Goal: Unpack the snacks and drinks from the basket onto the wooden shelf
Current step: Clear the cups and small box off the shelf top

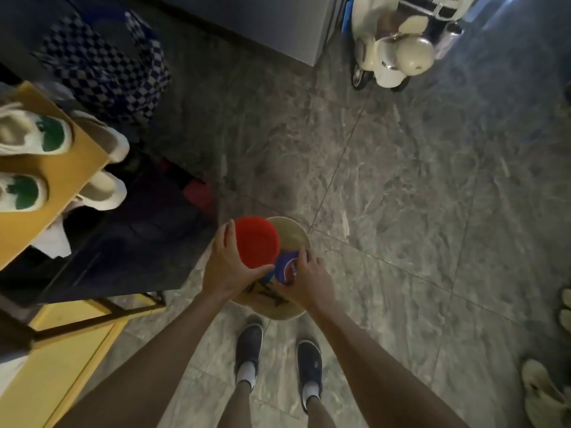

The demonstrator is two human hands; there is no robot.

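Note:
A round tan basket (296, 234) stands on the stone floor just ahead of my feet. My left hand (227, 264) grips a red-lidded canister (257, 241) from its left side, held over the basket. My right hand (306, 278) closes on a blue-topped can (285, 267) at the basket's right side. A dark and yellow packet (262, 293) lies in the basket below both hands, partly hidden. The wooden shelf (46, 186) rises at the left, its top board at about hand height, with a lower yellow board (61, 366) near my left arm.
Two pairs of white shoes with green insoles (34, 134) fill the shelf's top board. A checkered bag (102, 66) sits behind the shelf. A cream toy scooter (398, 47) stands at the back right. Sandals (543, 387) lie at the right edge. My two dark shoes (279, 359) stand behind the basket.

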